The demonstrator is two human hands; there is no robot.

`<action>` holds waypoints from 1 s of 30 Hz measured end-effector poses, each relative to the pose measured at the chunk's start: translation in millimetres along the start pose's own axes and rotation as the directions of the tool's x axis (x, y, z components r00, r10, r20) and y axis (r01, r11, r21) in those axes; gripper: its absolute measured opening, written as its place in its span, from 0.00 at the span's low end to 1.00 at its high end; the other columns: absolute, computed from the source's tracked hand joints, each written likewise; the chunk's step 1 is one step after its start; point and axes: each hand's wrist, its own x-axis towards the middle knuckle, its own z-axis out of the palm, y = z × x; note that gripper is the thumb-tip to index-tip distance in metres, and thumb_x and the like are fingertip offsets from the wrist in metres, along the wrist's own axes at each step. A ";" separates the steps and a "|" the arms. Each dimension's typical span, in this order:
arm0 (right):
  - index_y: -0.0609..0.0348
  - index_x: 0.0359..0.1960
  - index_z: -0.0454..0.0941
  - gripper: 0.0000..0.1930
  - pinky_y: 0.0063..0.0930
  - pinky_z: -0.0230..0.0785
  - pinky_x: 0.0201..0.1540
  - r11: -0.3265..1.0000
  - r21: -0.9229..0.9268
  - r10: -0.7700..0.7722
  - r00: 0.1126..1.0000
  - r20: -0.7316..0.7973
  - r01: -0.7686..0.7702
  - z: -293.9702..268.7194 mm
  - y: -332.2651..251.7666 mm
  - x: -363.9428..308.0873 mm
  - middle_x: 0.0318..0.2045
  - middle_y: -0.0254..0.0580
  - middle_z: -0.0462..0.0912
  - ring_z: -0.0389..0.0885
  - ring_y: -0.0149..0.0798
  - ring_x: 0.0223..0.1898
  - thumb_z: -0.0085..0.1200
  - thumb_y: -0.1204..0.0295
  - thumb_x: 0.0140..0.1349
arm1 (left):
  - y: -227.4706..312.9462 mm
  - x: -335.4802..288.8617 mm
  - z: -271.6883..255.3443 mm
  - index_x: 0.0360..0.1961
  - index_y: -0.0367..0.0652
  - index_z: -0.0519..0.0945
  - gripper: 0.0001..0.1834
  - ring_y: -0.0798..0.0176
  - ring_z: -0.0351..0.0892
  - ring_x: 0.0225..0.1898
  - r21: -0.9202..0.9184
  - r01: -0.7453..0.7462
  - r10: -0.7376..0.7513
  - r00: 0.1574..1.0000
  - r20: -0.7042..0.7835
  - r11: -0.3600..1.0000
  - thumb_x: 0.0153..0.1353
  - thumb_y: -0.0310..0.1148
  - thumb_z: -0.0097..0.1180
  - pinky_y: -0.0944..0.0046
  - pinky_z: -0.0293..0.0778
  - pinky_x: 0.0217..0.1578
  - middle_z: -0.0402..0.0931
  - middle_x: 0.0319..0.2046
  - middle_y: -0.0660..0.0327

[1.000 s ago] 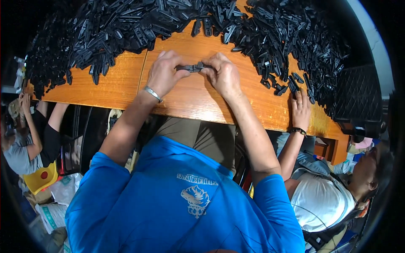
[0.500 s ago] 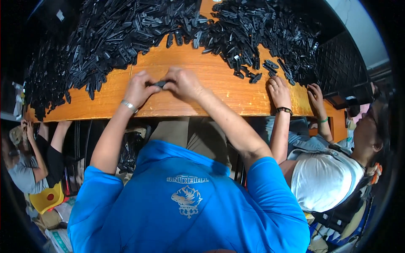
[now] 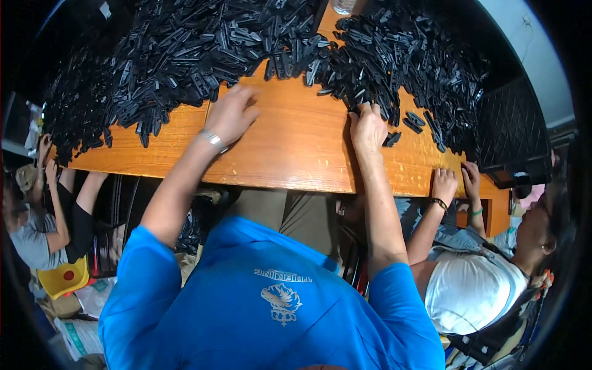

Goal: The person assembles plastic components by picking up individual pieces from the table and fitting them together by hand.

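My left hand point(image 3: 232, 116), with a metal band at its wrist, hovers over the wooden table point(image 3: 283, 135) by the lower edge of the big left pile of black plastic pieces point(image 3: 185, 61). Its fingers are apart and slightly blurred, and nothing shows in them. Farther right, my right hand point(image 3: 370, 131) reaches the near edge of the right pile of black plastic pieces point(image 3: 382, 55). Its fingertips are bent down on a small black plastic piece point(image 3: 354, 110), mostly covered by the fingers. The pieces look long, narrow and clip-like.
A co-worker's hands point(image 3: 445, 185) rest at the table's edge on the right. Loose black pieces point(image 3: 414, 121) lie near them. A black crate point(image 3: 515, 132) stands at the far right, and a clear container point(image 3: 343, 6) at the back. Another person point(image 3: 43, 228) sits at the left.
My hands were together at the front of the table, holding a dark piece. They have parted: the left went up and outward without it, the right moved right to the pile. The co-worker's hand drew back.
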 end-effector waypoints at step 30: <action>0.62 0.43 0.78 0.14 0.54 0.80 0.40 0.838 0.425 -0.374 0.927 -0.010 0.343 9.5 -81.8 -49.8 0.42 0.58 0.82 0.86 0.62 0.37 0.68 0.72 0.60 | -52.2 -6.5 30.0 0.51 0.32 0.80 0.11 0.69 0.83 0.24 -0.620 0.473 -0.483 0.859 0.167 0.627 0.70 0.22 0.63 0.71 0.78 0.24 0.84 0.29 0.59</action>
